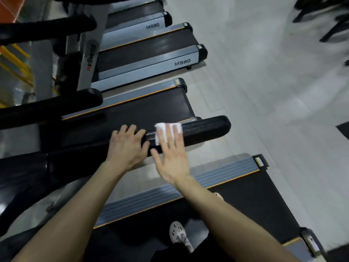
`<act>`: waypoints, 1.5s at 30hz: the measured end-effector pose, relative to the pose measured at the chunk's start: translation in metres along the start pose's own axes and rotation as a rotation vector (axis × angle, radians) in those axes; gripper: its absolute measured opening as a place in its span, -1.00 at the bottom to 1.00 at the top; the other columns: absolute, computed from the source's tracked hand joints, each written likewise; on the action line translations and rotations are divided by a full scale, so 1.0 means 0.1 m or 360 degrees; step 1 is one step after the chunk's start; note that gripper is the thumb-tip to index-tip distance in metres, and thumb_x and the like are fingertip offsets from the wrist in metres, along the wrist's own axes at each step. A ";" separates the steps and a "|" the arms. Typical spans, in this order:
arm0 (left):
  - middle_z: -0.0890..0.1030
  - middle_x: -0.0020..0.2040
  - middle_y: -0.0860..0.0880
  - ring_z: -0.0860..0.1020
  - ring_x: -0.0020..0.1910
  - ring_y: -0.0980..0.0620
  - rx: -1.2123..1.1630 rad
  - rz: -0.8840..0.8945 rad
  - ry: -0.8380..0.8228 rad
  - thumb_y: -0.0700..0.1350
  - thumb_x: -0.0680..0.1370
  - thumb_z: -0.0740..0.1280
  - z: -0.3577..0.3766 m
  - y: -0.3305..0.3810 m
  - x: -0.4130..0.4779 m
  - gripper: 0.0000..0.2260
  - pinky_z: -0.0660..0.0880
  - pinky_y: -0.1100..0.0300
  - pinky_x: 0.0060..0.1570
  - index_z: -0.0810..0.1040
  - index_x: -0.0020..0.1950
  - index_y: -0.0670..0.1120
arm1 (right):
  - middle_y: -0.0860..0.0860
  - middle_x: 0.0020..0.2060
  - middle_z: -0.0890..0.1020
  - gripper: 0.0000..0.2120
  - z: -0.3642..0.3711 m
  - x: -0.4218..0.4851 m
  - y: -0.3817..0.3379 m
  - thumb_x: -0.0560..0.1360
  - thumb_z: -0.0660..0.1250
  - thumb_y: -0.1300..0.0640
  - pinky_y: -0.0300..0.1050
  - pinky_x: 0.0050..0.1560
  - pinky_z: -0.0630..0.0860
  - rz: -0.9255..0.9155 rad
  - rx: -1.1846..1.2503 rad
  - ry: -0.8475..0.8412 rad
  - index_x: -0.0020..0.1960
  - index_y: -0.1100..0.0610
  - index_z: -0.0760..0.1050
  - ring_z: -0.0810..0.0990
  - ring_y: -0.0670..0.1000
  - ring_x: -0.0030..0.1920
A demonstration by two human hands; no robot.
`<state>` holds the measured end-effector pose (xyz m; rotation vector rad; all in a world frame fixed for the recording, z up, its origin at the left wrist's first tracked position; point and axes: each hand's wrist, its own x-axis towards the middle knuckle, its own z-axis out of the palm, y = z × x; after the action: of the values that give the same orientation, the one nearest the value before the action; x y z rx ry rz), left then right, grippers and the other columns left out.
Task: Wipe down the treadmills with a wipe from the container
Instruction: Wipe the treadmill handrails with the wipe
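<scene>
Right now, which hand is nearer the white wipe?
Right. The right hand presses flat on the wipe on the handrail; the left hand grips the handrail beside it.

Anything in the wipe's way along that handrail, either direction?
Yes, on one side. The left hand grips the handrail just beside the wipe, blocking that direction. Toward the rail's free end, nothing visible stands ahead of the right hand pressing the wipe.
</scene>
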<state>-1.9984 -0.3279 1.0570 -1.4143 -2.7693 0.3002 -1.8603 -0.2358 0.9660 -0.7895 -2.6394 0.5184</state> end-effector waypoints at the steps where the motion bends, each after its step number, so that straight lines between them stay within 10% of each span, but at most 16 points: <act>1: 0.57 0.22 -0.06 0.49 0.21 -0.16 -0.0011 0.0037 0.0004 0.17 0.67 0.18 0.01 -0.05 0.01 -0.62 0.46 -0.14 0.13 0.57 0.39 0.07 | 0.11 0.73 -0.10 -0.32 0.04 -0.06 -0.14 0.76 0.04 -0.19 0.24 0.68 -0.01 -0.0143 -0.0023 -0.0057 0.75 0.07 -0.09 -0.22 0.18 0.72; 4: 0.57 0.17 -0.04 0.50 0.15 -0.17 -0.0078 0.0130 0.0025 0.05 0.68 0.24 0.04 -0.21 0.06 -0.64 0.47 -0.13 0.08 0.58 0.45 0.11 | 0.08 0.73 -0.09 -0.34 0.02 -0.01 0.33 0.76 0.05 -0.16 0.20 0.68 0.03 -0.0092 -0.0146 0.0054 0.75 0.03 -0.10 -0.19 0.15 0.72; 10: 0.54 0.08 0.00 0.49 0.11 -0.15 -0.0234 0.0215 -0.0043 0.00 0.63 0.37 0.08 -0.36 0.25 -0.69 0.49 -0.10 0.08 0.62 0.37 0.17 | 0.16 0.72 -0.16 -0.27 -0.21 0.35 0.99 0.73 -0.06 -0.27 0.27 0.67 -0.03 0.1067 0.0172 0.0361 0.75 0.09 -0.13 -0.26 0.22 0.71; 17: 0.48 -0.01 0.16 0.50 0.12 0.00 -0.0535 0.0308 -0.0312 0.08 0.58 0.48 0.04 -0.58 0.52 -0.72 0.52 -0.03 0.06 0.63 0.28 0.29 | 0.07 0.73 -0.19 -0.35 -0.03 -0.10 0.12 0.77 -0.02 -0.17 0.15 0.71 -0.12 0.0251 0.0152 0.0043 0.75 0.03 -0.15 -0.29 0.11 0.71; 23: 0.49 -0.01 0.17 0.46 0.09 0.05 -0.0623 0.0333 -0.0251 0.08 0.60 0.49 0.11 -0.64 0.51 -0.74 0.51 0.00 0.04 0.65 0.29 0.26 | 0.11 0.68 0.16 -0.50 -0.41 0.36 1.39 0.78 -0.08 -0.13 0.20 0.63 0.21 0.1059 -0.0026 0.0380 0.67 -0.05 0.21 0.09 0.19 0.68; 27: 0.47 -0.02 0.17 0.44 0.05 0.06 -0.0623 0.0415 -0.0241 0.09 0.60 0.48 0.16 -0.67 0.53 -0.71 0.49 0.03 0.00 0.64 0.32 0.26 | 0.01 0.25 0.43 -0.64 -0.43 0.40 1.35 0.71 0.15 -0.02 0.11 0.13 0.59 0.1198 0.0139 0.0702 0.45 -0.10 0.53 0.50 0.09 0.17; 35: 0.50 -0.06 0.14 0.49 0.03 0.06 -0.0763 0.0643 -0.0255 0.11 0.57 0.50 0.21 -0.77 0.64 -0.71 0.56 -0.03 0.03 0.64 0.28 0.21 | -0.05 0.20 0.59 -0.75 -0.17 0.41 0.30 0.65 0.30 0.01 0.01 0.18 0.53 0.0852 0.0329 0.0674 0.29 0.00 0.59 0.53 0.06 0.15; 45: 0.47 -0.03 0.15 0.49 0.05 0.03 -0.0696 0.0816 -0.0264 0.18 0.60 0.43 0.21 -0.77 0.72 -0.72 0.53 0.02 0.03 0.59 0.29 0.19 | 0.06 0.11 0.53 -0.82 -0.19 0.41 0.17 0.62 0.31 0.05 0.07 0.17 0.52 0.1096 0.0096 0.0761 0.08 0.14 0.59 0.45 0.10 0.13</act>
<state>-2.1050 -0.3174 1.0448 -2.2971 -2.6500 -0.2161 -1.8775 -0.1941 0.9844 -1.5830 -1.8698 0.4880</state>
